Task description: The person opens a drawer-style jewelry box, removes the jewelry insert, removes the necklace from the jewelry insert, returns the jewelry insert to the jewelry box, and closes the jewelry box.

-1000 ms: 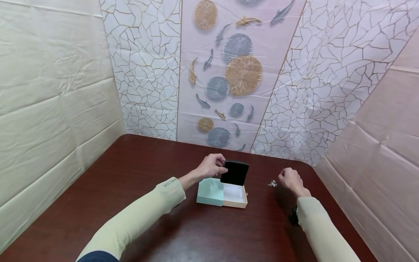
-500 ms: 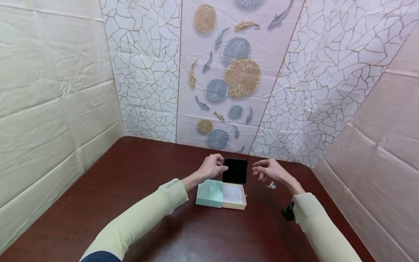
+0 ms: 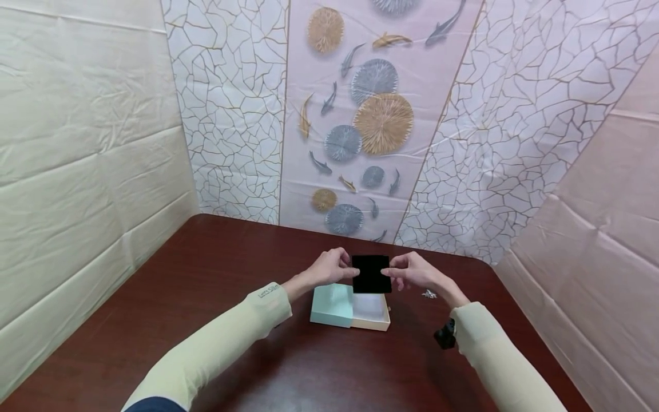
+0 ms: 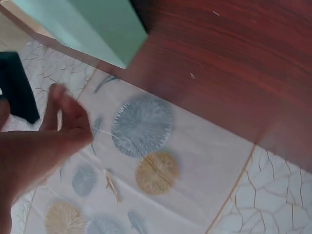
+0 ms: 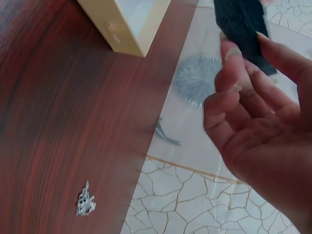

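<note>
A flat, square black pad (image 3: pixel 372 274), like a box's foam insert, stands up on edge above a small box. My left hand (image 3: pixel 328 269) pinches its left edge, thumb on the near face. On the opposite edge my right hand (image 3: pixel 418 271) holds it between thumb and fingers; the right wrist view shows the pad (image 5: pixel 243 29) in that pinch. Below, a turquoise box sleeve (image 3: pixel 332 306) has its cream drawer (image 3: pixel 369 324) pulled out to the right, showing a white inside. A small silvery ornament (image 3: pixel 429 294) lies on the table, partly behind my right wrist.
The dark red-brown table (image 3: pixel 329 366) carries the box and the ornament. Behind it hangs a patterned cloth (image 3: pixel 340 171), and plain cream cloth walls (image 3: pixel 92 171) stand at both sides. A dark device (image 3: pixel 445 334) is strapped to my right wrist.
My right hand has come leftward from beside the silvery ornament and taken hold of the pad's right edge. My left hand keeps its grip; the pad now faces me more squarely.
</note>
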`<action>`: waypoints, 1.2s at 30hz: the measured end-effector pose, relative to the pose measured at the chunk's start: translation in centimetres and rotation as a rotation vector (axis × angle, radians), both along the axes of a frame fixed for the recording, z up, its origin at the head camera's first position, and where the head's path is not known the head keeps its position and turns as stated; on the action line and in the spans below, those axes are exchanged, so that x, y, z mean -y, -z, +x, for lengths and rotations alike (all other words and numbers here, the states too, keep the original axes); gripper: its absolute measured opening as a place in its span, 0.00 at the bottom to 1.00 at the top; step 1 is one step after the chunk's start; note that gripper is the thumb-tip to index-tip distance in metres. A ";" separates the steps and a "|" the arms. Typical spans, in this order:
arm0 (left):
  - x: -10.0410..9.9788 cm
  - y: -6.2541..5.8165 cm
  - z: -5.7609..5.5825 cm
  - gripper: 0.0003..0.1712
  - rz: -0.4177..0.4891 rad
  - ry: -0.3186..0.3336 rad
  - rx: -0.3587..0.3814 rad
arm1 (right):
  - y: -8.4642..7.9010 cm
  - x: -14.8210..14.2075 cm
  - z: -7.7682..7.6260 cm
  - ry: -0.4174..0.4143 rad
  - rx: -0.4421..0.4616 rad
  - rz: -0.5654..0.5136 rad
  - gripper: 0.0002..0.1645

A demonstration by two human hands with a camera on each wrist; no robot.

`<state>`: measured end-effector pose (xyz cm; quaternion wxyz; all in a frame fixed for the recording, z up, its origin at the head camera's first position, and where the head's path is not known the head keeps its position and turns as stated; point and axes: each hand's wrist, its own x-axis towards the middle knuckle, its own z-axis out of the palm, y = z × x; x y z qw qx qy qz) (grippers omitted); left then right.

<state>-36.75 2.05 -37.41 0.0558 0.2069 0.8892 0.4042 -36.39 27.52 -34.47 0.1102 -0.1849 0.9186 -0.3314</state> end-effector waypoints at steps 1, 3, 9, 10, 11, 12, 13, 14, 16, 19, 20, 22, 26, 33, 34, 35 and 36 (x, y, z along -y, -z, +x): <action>0.2 0.1 0.1 0.29 -0.091 0.018 -0.013 | 0.0 -0.2 0.1 -0.003 0.016 0.014 0.20; 0.4 0.2 0.4 0.36 -0.280 0.065 -0.033 | 0.0 -0.5 0.3 -0.015 0.055 0.041 0.21; 1.1 0.7 1.3 0.49 -0.593 0.219 -0.050 | 0.3 -1.1 0.8 -0.044 0.132 0.083 0.21; 1.1 0.8 1.4 0.48 -0.601 0.232 -0.048 | 0.4 -1.1 0.8 -0.046 0.141 0.083 0.21; 1.1 0.9 1.5 0.48 -0.603 0.238 -0.048 | 0.5 -1.0 0.9 -0.048 0.152 0.080 0.21; 1.1 0.9 1.5 0.47 -0.601 0.243 -0.047 | 0.7 -1.0 0.9 -0.046 0.163 0.075 0.20; 1.1 0.9 1.5 0.46 -0.596 0.246 -0.045 | 0.8 -0.9 0.9 -0.042 0.173 0.072 0.20; 1.2 1.0 1.5 0.45 -0.590 0.249 -0.044 | 0.9 -0.8 0.9 -0.043 0.175 0.073 0.20; 1.2 1.0 1.5 0.44 -0.582 0.250 -0.042 | 1.1 -0.6 0.9 -0.040 0.185 0.067 0.20; 1.1 1.0 1.4 0.44 -0.588 0.247 -0.050 | 1.5 -0.3 1.0 -0.028 0.194 0.061 0.20; 1.1 1.1 1.4 0.44 -0.592 0.244 -0.054 | 1.7 -0.2 1.0 -0.026 0.198 0.061 0.20; 1.0 1.1 1.3 0.44 -0.599 0.239 -0.060 | 2.0 0.0 1.0 -0.019 0.204 0.063 0.21; 1.0 1.2 1.3 0.43 -0.597 0.225 -0.053 | 2.7 0.3 1.0 -0.004 0.206 0.069 0.21; 0.9 1.5 1.1 0.44 -0.583 0.227 -0.034 | 3.8 1.1 1.1 -0.020 0.196 0.086 0.22; 0.9 1.4 1.1 0.44 -0.581 0.229 -0.032 | 3.8 1.2 1.1 -0.022 0.192 0.090 0.22; 0.9 1.5 1.1 0.44 -0.580 0.229 -0.032 | 3.9 1.3 1.1 -0.020 0.185 0.097 0.22; 1.0 1.5 1.1 0.44 -0.580 0.230 -0.031 | 4.1 1.4 1.1 -0.015 0.177 0.106 0.22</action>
